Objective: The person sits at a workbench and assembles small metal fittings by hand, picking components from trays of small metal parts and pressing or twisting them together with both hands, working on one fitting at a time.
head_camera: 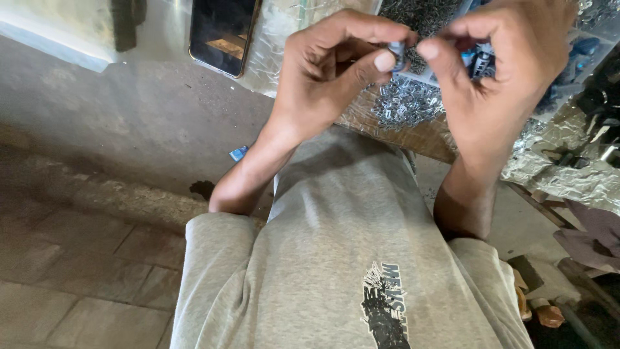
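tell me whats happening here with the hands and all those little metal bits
A person in a grey shirt holds both hands up over a table. The left hand pinches a small grey metal part between thumb and fingers. The right hand grips a few small blue and silver pieces, its forefinger close to the grey part. Below them lies a pile of small shiny metal pieces, and a dark phone lies to the left.

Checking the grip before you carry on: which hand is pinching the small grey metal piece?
The left hand: its thumb and forefinger clamp the grey metal piece. The right hand instead holds small blue and silver parts against its palm.
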The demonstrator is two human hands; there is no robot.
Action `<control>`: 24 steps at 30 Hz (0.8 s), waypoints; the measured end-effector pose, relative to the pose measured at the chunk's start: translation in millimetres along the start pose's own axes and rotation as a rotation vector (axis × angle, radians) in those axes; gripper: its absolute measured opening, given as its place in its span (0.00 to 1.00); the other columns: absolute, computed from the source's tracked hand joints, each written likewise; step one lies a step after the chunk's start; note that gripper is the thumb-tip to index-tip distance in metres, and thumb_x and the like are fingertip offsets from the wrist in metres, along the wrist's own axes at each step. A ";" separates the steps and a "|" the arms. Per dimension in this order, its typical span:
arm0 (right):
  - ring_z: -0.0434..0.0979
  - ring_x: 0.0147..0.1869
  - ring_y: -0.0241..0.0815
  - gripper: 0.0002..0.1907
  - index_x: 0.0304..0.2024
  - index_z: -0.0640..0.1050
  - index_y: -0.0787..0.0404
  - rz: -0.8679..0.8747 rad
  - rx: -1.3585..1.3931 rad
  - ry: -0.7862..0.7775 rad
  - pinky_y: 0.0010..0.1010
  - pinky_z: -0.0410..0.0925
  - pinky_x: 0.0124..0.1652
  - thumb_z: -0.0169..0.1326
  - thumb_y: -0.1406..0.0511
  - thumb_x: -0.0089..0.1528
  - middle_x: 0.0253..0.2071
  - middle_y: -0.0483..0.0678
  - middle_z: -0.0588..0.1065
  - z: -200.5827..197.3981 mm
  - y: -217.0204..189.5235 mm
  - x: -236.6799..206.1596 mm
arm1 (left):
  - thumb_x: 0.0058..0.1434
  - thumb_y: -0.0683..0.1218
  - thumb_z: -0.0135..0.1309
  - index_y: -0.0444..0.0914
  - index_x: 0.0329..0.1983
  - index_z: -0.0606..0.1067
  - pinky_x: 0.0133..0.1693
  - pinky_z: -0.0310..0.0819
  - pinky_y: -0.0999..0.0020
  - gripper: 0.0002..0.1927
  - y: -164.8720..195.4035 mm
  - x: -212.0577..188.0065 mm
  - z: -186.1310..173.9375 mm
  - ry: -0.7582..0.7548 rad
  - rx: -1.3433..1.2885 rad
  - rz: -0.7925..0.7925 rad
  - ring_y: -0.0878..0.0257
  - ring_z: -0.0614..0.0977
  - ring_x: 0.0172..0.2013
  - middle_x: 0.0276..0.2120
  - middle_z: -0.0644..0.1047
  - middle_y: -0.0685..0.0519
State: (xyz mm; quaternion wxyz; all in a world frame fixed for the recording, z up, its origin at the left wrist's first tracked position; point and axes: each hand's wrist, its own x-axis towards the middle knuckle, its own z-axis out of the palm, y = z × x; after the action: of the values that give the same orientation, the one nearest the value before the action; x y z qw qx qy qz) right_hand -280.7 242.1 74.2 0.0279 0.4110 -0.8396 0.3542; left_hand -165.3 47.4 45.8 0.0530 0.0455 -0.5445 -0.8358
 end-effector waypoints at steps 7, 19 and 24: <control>0.60 0.64 0.53 0.06 0.42 0.71 0.64 -0.127 -0.441 -0.105 0.54 0.51 0.62 0.55 0.69 0.66 0.53 0.53 0.66 15.3 -2.4 -6.7 | 0.82 0.36 0.54 0.36 0.63 0.72 0.53 0.87 0.73 0.10 -5.4 -9.0 -4.7 0.073 -0.019 -0.024 0.66 0.86 0.51 0.55 0.81 0.50; 0.64 0.57 0.49 0.07 0.47 0.70 0.65 0.113 0.109 -0.038 0.41 0.59 0.57 0.51 0.67 0.79 0.48 0.53 0.68 5.3 -11.0 -12.5 | 0.82 0.37 0.55 0.36 0.63 0.72 0.49 0.84 0.78 0.09 -6.4 -4.1 13.9 0.044 -0.031 -0.047 0.71 0.84 0.49 0.54 0.80 0.54; 0.68 0.51 0.47 0.04 0.47 0.75 0.64 0.116 0.262 -0.016 0.35 0.62 0.51 0.58 0.71 0.76 0.44 0.51 0.73 -1.3 -19.1 -11.5 | 0.83 0.37 0.55 0.36 0.62 0.73 0.48 0.84 0.79 0.09 -4.9 -2.0 18.6 0.035 -0.006 -0.017 0.73 0.83 0.47 0.52 0.81 0.55</control>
State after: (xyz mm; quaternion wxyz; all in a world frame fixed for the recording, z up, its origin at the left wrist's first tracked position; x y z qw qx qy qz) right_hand -259.8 242.8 82.2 -0.0534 0.3646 -0.8086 0.4586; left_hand -166.0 66.5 48.8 0.0555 0.0643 -0.5407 -0.8369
